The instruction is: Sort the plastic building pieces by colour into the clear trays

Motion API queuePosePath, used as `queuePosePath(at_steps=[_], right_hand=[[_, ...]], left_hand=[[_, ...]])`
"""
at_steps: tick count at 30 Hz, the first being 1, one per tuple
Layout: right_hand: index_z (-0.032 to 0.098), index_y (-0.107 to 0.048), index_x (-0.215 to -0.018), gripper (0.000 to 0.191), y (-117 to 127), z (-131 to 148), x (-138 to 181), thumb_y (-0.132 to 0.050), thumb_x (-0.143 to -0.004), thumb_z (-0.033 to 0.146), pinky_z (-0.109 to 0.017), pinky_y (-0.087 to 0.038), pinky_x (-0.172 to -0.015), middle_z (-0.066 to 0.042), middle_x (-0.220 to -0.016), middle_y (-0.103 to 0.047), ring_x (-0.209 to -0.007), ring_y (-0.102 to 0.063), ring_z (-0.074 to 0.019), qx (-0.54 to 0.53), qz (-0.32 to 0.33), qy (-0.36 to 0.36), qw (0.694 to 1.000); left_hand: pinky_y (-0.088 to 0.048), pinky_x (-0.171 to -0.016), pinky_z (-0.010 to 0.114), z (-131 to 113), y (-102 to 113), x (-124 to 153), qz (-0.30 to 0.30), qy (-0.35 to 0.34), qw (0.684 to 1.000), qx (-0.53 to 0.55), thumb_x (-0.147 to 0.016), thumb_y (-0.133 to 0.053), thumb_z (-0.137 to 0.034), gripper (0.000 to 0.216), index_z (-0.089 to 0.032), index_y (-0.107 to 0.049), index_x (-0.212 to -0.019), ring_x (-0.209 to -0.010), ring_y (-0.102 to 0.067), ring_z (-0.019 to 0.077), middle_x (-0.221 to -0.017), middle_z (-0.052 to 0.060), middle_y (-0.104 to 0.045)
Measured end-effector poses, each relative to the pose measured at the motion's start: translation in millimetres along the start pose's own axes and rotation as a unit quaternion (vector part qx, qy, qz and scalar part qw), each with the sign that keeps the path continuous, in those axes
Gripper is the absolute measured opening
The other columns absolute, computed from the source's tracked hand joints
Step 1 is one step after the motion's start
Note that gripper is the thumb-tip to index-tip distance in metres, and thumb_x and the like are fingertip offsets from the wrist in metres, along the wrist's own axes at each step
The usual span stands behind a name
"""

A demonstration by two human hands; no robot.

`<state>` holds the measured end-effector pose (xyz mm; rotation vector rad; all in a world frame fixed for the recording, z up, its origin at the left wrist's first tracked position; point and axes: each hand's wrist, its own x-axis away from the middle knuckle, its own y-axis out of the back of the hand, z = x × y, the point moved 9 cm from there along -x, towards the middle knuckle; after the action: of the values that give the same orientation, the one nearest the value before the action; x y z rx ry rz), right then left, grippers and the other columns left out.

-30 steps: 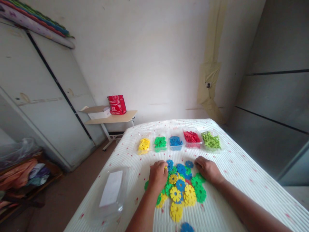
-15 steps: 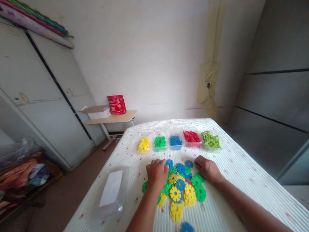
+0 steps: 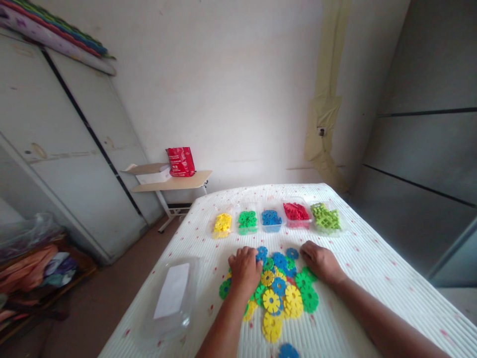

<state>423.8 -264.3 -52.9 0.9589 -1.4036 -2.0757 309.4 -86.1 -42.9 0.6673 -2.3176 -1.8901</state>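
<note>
A heap of flower-shaped plastic discs lies on the table, with yellow discs (image 3: 271,301), green discs (image 3: 306,293) and blue discs (image 3: 278,286) overlapping. My left hand (image 3: 246,268) is over the heap's left side, its fingers curled down. Its thumb is beside a blue disc (image 3: 262,253) at the heap's far edge; whatever lies under the fingers is hidden. On the right, my right hand (image 3: 321,259) rests closed on the cloth, beside another blue disc (image 3: 292,253) and the green discs. No disc shows in its fingers.
Behind the heap stands a row of clear boxes holding yellow pieces (image 3: 222,223), green pieces (image 3: 247,221), blue pieces (image 3: 271,219), red pieces (image 3: 296,212) and light green pieces (image 3: 326,217). A clear plastic lid (image 3: 186,303) with a white label lies at left. One blue disc (image 3: 288,351) sits near me.
My left hand has shifted very slightly to the right over the heap. My right hand and the discs look unmoved.
</note>
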Motion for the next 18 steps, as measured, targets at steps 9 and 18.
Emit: queuePosePath(at_steps=[9, 18], right_hand=[[0.019, -0.057, -0.078, 0.028, 0.8, 1.9, -0.1, -0.031, -0.087, 0.024, -0.022, -0.036, -0.061, -0.004, -0.080, -0.059, -0.070, -0.056, -0.0132, 0.015, -0.002, 0.005, 1.000], [0.019, -0.057, -0.076, 0.029, 2.1, 2.6, 0.0, -0.031, -0.087, 0.023, -0.022, -0.036, -0.060, -0.004, -0.078, -0.058, -0.068, -0.056, -0.0128, 0.016, -0.008, 0.006, 1.000]], left_hand=[[-0.029, -0.081, 0.031, 10.8, 0.6, -1.9, -0.027, 0.022, 0.997, 0.075, -0.072, -0.059, -0.027, 0.011, -0.021, -0.054, -0.080, -0.092, -0.054, 0.0180, -0.087, -0.001, -0.062], [-0.032, -0.069, 0.022, 30.3, 0.0, -14.3, -0.027, 0.082, 0.988, 0.126, -0.077, -0.052, -0.026, 0.007, -0.022, -0.056, -0.079, -0.078, -0.057, 0.0113, -0.081, -0.005, -0.065]])
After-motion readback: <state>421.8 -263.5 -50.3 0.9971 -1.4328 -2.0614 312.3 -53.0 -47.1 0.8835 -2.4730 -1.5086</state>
